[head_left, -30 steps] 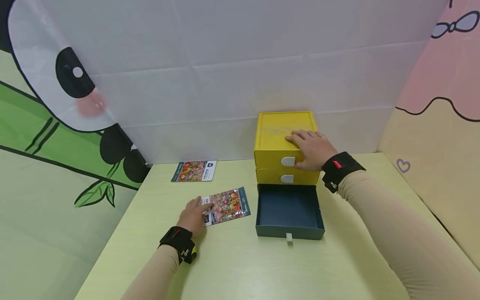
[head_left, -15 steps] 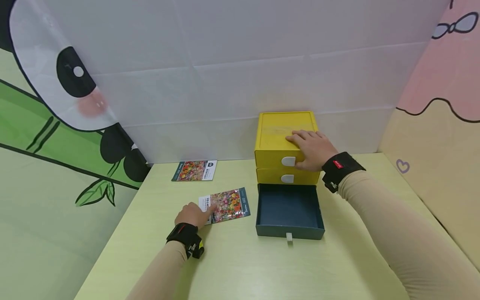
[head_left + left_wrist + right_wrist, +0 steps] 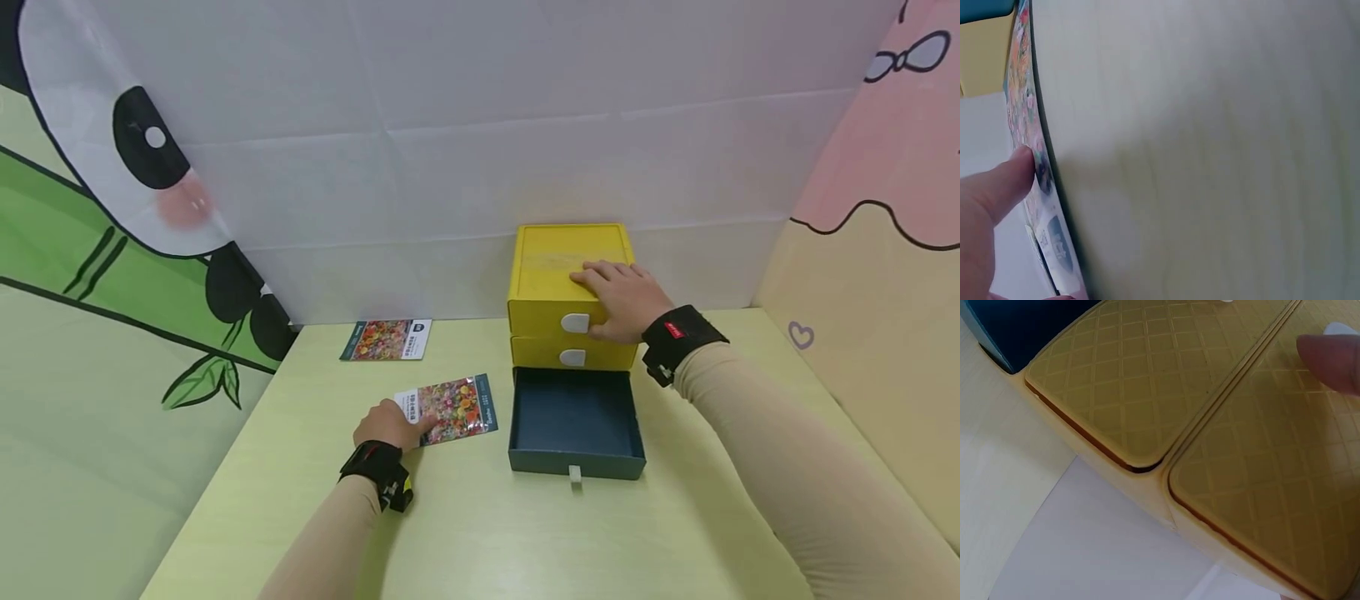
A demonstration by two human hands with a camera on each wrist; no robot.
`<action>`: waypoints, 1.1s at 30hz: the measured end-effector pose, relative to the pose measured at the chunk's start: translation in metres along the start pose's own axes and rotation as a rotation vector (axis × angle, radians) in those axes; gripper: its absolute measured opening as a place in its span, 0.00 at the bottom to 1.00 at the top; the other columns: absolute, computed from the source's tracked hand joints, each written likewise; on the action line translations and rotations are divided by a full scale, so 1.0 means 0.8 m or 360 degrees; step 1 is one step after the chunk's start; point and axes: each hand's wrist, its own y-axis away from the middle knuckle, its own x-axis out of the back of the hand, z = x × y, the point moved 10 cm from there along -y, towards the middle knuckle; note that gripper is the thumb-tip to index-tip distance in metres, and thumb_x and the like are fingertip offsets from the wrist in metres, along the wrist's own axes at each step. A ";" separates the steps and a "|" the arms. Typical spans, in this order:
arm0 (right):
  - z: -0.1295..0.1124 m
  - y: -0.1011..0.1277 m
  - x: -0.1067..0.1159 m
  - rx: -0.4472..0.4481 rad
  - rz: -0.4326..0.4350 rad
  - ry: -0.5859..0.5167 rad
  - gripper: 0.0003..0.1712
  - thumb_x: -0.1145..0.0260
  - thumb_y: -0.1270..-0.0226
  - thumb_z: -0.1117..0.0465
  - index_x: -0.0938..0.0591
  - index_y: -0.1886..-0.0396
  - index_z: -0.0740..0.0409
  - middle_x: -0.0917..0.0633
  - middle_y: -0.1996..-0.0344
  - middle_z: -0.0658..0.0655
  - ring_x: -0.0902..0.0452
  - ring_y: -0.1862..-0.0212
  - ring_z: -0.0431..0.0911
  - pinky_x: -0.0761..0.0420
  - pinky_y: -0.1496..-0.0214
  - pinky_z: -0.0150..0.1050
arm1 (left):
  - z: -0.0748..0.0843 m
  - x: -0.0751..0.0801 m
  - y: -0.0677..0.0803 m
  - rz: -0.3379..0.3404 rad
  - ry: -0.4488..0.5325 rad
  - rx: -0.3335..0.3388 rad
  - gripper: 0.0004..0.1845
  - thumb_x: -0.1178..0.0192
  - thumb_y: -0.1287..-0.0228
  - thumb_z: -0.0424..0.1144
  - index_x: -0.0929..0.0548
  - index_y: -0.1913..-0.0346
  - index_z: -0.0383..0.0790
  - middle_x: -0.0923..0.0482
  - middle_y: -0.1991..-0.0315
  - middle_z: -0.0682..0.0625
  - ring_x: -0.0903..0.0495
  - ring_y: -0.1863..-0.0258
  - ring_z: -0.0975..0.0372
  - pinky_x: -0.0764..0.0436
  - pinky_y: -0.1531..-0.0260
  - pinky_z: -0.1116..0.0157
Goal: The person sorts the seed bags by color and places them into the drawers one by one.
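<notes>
My left hand (image 3: 388, 425) pinches the left edge of a flower-printed packet (image 3: 456, 407) that lies on the pale green table (image 3: 487, 533). In the left wrist view the thumb (image 3: 1004, 181) presses on top of the packet (image 3: 1025, 119), whose edge is raised slightly off the table. My right hand (image 3: 622, 296) rests flat on top of a yellow drawer cabinet (image 3: 558, 250), thumb by the top drawer's front. In the right wrist view the thumb (image 3: 1332, 353) lies over the cabinet's diamond-patterned wall (image 3: 1147, 394). The bottom blue drawer (image 3: 577, 454) is pulled out and holds nothing.
A second flower packet (image 3: 386, 339) lies at the back of the table near the white wall. Printed panels close the table in on the left and right. The cabinet's two upper drawers are shut, each with a white tab (image 3: 575, 323).
My left wrist has swung rightward and the fingers have curled onto the packet's left edge, lifting it slightly. The right hand has stayed on the cabinet.
</notes>
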 end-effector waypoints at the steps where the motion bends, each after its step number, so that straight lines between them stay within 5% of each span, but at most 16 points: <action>1: 0.000 0.000 0.000 0.0000 -0.0002 -0.0001 0.49 0.25 0.50 0.49 0.35 0.29 0.55 0.36 0.31 0.63 0.42 0.32 0.62 0.47 0.32 0.62 | -0.002 -0.002 -0.001 0.0000 0.0007 0.0010 0.41 0.39 0.51 0.72 0.25 0.66 0.30 0.26 0.80 0.43 0.26 0.82 0.52 0.32 0.85 0.59; 14: -0.002 -0.005 0.001 0.0007 -0.0022 -0.0005 0.50 0.25 0.51 0.48 0.36 0.29 0.53 0.37 0.31 0.62 0.43 0.31 0.62 0.49 0.32 0.63 | -0.018 0.012 0.002 0.0168 0.0244 0.0004 0.42 0.37 0.50 0.69 0.27 0.59 0.27 0.27 0.71 0.38 0.26 0.75 0.49 0.29 0.79 0.55; 23: -0.002 -0.005 0.001 0.0013 -0.0028 0.0004 0.49 0.25 0.50 0.49 0.36 0.29 0.53 0.37 0.30 0.62 0.43 0.31 0.62 0.49 0.32 0.62 | -0.027 0.024 0.011 0.0227 0.0650 0.0051 0.37 0.33 0.43 0.54 0.30 0.45 0.25 0.26 0.57 0.31 0.26 0.60 0.45 0.27 0.63 0.52; 33: -0.003 -0.004 0.001 0.0009 -0.0034 0.0005 0.49 0.25 0.50 0.48 0.36 0.29 0.53 0.37 0.30 0.62 0.43 0.31 0.62 0.49 0.31 0.62 | -0.035 0.031 0.019 0.0105 0.1348 0.0219 0.23 0.48 0.34 0.35 0.35 0.38 0.31 0.28 0.55 0.35 0.21 0.71 0.57 0.20 0.79 0.66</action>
